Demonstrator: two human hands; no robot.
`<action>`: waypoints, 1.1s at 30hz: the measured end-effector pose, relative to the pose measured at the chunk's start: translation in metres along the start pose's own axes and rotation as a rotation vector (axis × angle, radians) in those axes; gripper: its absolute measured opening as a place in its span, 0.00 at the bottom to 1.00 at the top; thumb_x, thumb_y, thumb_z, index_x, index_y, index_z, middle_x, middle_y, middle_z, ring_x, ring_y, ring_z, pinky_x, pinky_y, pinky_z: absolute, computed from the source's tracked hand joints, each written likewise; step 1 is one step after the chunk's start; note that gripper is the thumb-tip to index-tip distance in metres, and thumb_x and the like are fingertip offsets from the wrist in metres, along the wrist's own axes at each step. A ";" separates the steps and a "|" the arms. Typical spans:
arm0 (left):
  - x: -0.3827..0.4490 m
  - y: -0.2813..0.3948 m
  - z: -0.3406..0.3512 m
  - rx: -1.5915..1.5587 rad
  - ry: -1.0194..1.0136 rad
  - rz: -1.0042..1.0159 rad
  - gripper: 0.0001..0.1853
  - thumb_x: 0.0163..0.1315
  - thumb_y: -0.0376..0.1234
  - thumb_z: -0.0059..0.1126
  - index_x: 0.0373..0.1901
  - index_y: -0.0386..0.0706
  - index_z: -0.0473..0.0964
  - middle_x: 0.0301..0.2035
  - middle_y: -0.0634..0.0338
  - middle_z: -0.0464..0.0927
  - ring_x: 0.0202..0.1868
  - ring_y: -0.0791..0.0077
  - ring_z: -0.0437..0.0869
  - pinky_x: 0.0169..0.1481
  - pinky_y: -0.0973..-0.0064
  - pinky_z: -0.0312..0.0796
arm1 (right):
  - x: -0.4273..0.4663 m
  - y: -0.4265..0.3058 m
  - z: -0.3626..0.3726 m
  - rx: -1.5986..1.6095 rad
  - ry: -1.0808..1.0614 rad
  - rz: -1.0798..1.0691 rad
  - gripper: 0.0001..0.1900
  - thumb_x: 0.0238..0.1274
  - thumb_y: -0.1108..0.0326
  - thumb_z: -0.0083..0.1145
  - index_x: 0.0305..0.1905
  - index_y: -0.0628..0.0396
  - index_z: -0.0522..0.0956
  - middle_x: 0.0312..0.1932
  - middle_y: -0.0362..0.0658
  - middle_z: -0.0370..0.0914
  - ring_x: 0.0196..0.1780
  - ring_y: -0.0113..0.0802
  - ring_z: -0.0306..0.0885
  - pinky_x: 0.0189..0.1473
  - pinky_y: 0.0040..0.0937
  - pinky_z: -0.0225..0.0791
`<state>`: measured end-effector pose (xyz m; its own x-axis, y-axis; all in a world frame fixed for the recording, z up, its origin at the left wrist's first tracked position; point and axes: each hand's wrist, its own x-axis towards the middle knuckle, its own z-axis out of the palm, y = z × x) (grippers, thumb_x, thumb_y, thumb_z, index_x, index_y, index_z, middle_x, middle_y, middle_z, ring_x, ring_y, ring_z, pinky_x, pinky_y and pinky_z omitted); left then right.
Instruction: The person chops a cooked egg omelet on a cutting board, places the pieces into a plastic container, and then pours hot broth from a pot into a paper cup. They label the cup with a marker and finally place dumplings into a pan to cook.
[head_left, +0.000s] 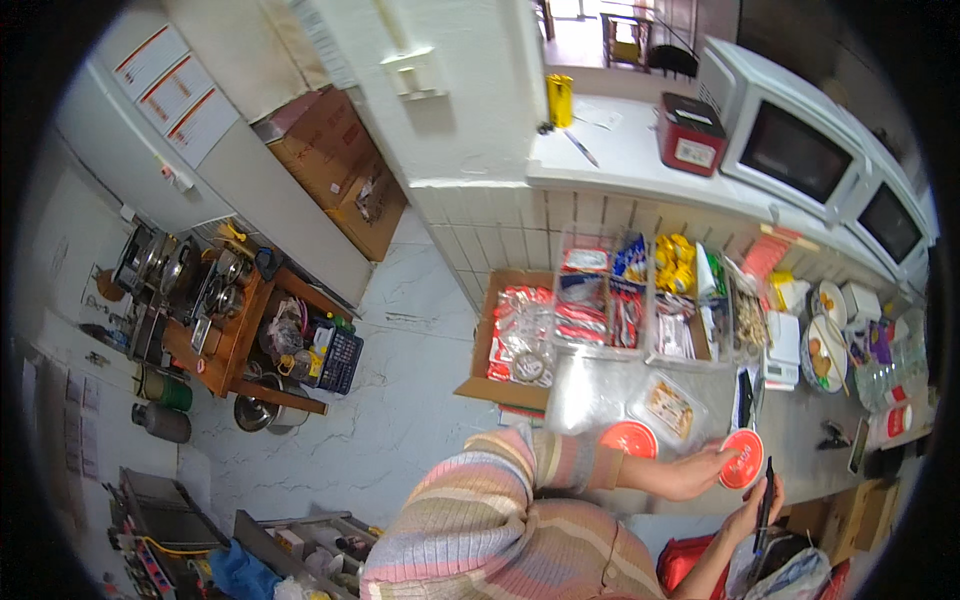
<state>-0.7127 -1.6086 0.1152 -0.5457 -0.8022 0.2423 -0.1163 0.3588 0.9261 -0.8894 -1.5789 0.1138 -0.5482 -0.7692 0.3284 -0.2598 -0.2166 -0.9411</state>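
My left hand (694, 474) holds a round red lid (742, 459) with white writing, gripped at its left edge. Whether a container is under that lid, I cannot tell. Just below and to the right, my right hand (756, 504) grips a long, thin black object (765, 495), seen nearly edge-on; its kind is unclear. Another round red lid (628, 439) lies on the metal counter (592, 390), partly hidden by my left sleeve. Beyond it sits a clear plastic tray (670, 410) with light-brown food inside. A black-handled utensil (745, 397) lies farther right.
An open cardboard box (480, 367) of packets and clear bins (600, 351) line the counter's back. To the right stand a white kitchen scale (782, 352) and a bowl with eggs (823, 360). Microwaves (796, 146) occupy the ledge above. A wooden table (236, 345) stands at left.
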 end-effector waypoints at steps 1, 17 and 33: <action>-0.011 0.006 -0.011 -0.064 0.047 0.048 0.32 0.55 0.25 0.47 0.61 0.39 0.46 0.37 0.44 0.73 0.39 0.48 0.75 0.42 0.60 0.67 | -0.007 -0.010 0.010 0.081 -0.008 0.012 0.12 0.59 0.70 0.51 0.46 0.61 0.71 0.26 0.36 0.69 0.23 0.18 0.60 0.24 0.16 0.52; -0.245 0.042 -0.251 -0.024 0.185 0.061 0.41 0.57 0.34 0.52 0.65 0.39 0.36 0.22 0.52 0.70 0.22 0.56 0.73 0.27 0.66 0.63 | -0.209 -0.155 0.230 0.404 -0.681 0.195 0.14 0.52 0.61 0.56 0.25 0.61 0.69 0.16 0.42 0.70 0.14 0.24 0.65 0.16 0.18 0.59; -0.301 0.035 -0.293 0.629 0.199 0.389 0.23 0.49 0.47 0.57 0.42 0.42 0.71 0.20 0.61 0.68 0.20 0.68 0.76 0.22 0.72 0.67 | -0.235 -0.240 0.226 -0.270 -1.096 0.212 0.06 0.48 0.75 0.58 0.33 0.62 0.76 0.20 0.35 0.72 0.23 0.18 0.67 0.23 0.16 0.60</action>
<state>-0.3092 -1.4944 0.1593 -0.4915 -0.6117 0.6198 -0.4291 0.7895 0.4389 -0.5184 -1.4818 0.2436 0.3508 -0.9135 -0.2061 -0.4793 0.0140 -0.8775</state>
